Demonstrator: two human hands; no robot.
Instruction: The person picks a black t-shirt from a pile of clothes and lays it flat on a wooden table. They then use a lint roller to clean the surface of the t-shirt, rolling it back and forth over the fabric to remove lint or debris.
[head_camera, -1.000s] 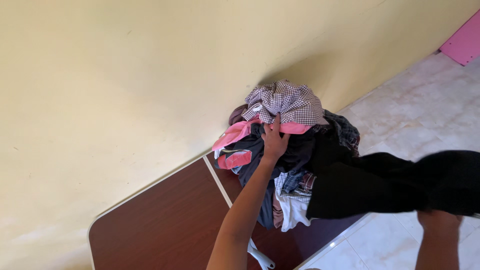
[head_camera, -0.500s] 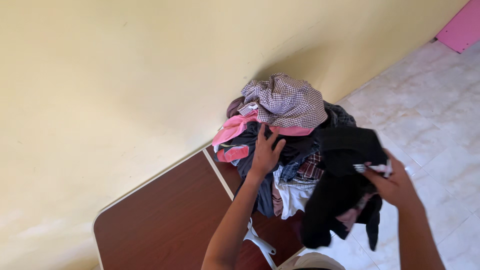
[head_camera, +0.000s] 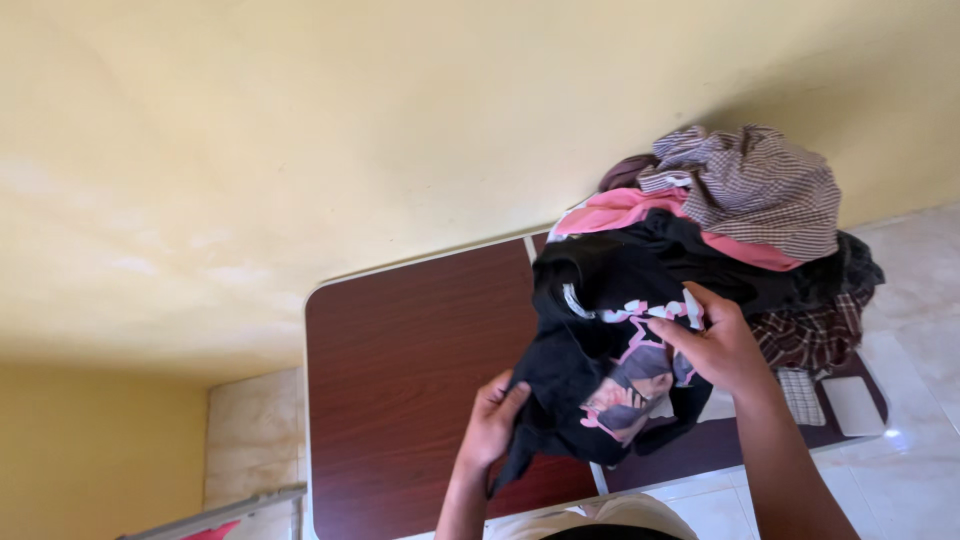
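Hands (head_camera: 492, 425) (head_camera: 712, 345) gripping black printed shirt (head_camera: 610, 360) over table (head_camera: 400, 350).

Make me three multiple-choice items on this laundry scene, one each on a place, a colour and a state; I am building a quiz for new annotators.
1. Where does the heap of mixed crumpled clothes lie?
A. at the far right end of the dark brown folding table, by the yellow wall
B. on the floor tiles
C. at the table's left end

2. What colour is the print on the black printed T-shirt?
A. green
B. pink and white
C. orange

3. How is the T-shirt held?
A. lying flat, untouched
B. by one hand only
C. bunched, gripped by both hands

Answers:
1 A, the heap sits on the tabletop against the wall.
2 B, pink and white shapes show on the black cloth.
3 C, the left hand grips its lower edge and the right hand its upper part.
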